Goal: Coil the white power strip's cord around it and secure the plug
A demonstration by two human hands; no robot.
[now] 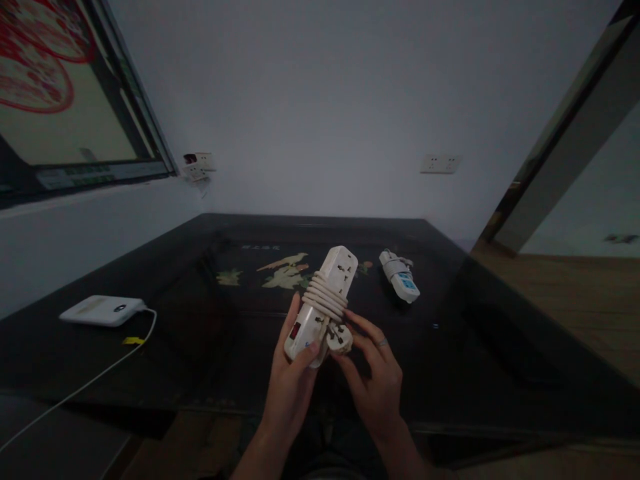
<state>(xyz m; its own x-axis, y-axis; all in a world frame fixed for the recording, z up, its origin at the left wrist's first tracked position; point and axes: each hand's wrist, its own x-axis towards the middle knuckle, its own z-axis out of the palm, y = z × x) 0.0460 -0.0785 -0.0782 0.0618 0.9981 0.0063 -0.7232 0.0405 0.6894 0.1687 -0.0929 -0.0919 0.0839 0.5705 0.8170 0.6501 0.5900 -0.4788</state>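
Note:
A white power strip (330, 287) with its cord wound round its middle is held up over the dark table (210, 333). My left hand (293, 383) is closed round the strip's near end, by the red switch. My right hand (373, 373), a ring on one finger, pinches the white plug (340, 340) at the end of the cord, against the strip.
A second wrapped power strip with a blue label (400, 275) lies on the table to the right. A white power bank (103, 310) with a white cable (90, 380) lies at the left. Wall sockets (440, 163) sit behind; a dark-framed picture (65, 100) hangs on the left wall.

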